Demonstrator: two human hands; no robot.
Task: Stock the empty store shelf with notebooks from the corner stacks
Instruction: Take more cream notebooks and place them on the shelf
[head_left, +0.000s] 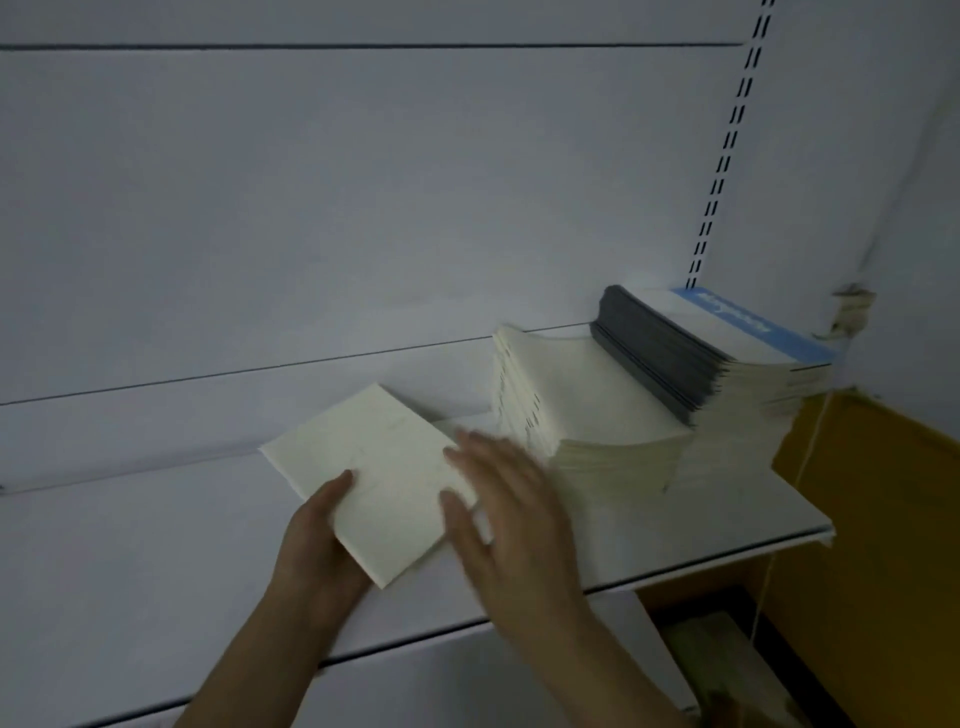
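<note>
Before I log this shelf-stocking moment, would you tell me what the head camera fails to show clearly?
- Right hand: motion-blurred, so whether it touches the cream notebook is unclear.
- Left hand: its fingers are hidden under the notebook; only the thumb shows on top.
- Blue-banded cover atop the corner stack: its print is too blurred to read.
- Cream stack: the count is unreadable, its edges blur together.
- Shelf: cut off by the left frame edge.
</note>
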